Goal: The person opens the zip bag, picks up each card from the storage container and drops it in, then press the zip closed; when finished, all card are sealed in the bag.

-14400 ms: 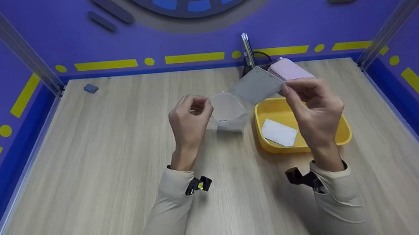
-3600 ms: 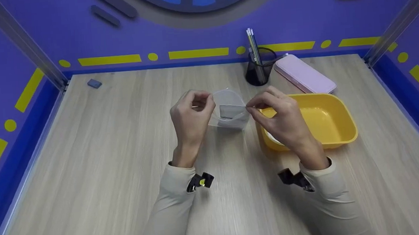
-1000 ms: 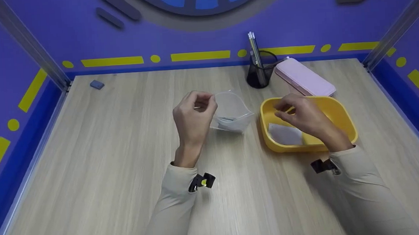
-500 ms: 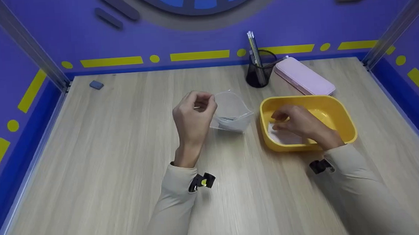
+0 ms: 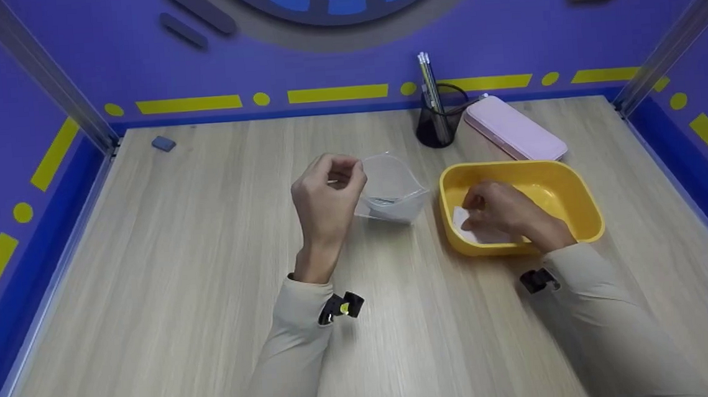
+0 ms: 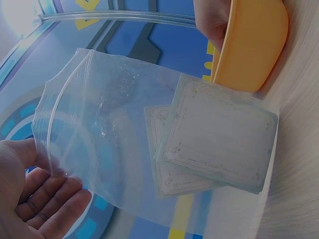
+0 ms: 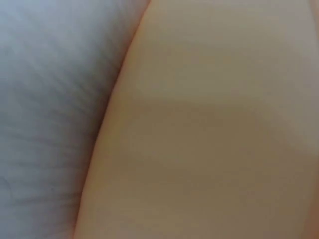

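My left hand (image 5: 327,191) pinches the top edge of a clear zip-lock bag (image 5: 390,177), which stands on the table with its mouth spread. In the left wrist view, cards with a patterned border (image 6: 219,134) lie overlapping near the bottom of the bag (image 6: 114,119). My right hand (image 5: 504,210) reaches down into the yellow bin (image 5: 529,248). Its thumb and fingertips are right at a white card (image 5: 484,234) on the bin's floor; I cannot tell whether they grip it. Only the bin's blurred outer wall (image 7: 209,139) and some table fill the right wrist view.
Behind the bin lies a pink case (image 5: 517,128). A black mesh cup (image 5: 436,127) with several pencils (image 5: 427,75) stands left of the case. A small blue eraser-like block (image 5: 163,143) sits at the far left of the wooden table (image 5: 197,265).
Earlier my right hand put a grey card into the bag. Over the last second it has lowered into the bin, to the white card. My left hand has kept holding the bag in place.
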The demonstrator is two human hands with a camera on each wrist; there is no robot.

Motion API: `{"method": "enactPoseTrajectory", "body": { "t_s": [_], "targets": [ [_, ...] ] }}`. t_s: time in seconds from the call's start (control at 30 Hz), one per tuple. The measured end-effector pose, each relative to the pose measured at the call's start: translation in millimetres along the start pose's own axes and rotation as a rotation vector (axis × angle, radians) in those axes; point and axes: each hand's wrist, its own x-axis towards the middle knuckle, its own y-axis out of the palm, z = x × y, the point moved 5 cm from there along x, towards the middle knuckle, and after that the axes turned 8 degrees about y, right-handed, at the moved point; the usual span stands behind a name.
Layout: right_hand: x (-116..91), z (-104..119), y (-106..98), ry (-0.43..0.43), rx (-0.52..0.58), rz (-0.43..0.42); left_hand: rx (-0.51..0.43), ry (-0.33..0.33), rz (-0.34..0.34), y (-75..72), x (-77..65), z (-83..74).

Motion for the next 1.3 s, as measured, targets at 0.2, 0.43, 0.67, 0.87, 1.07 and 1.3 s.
{"method": "enactPoseTrajectory", "body": {
  "t_s": [0.2,0.43,0.67,0.87,1.07,1.3],
  "targets": [
    [1.5,-1.7,-1.7,0.016,0.033,-0.011,0.003,-0.007,0.000,-0.2,1.0,-0.3],
    [-2.2,-0.2,-7.8,-0.023,0.089,-0.048,-0.001,-0.013,0.002,-0.5,1.6,-1.0],
    [-13.4,7.9,-25.8,-0.077,0.117,-0.112,-0.003,-0.009,0.003,-0.4,1.5,-1.4],
    [-26.0,20.4,-43.9,-0.165,0.130,-0.203,0.001,-0.006,0.003,-1.2,1.7,-1.5],
    [-42.1,38.3,-58.7,-0.262,0.160,-0.337,0.003,-0.012,-0.001,-1.6,2.1,-1.7],
    [-64.4,60.1,-75.8,-0.358,0.247,-0.539,0.002,-0.021,-0.001,-1.9,3.3,-1.6]
  ]
}}
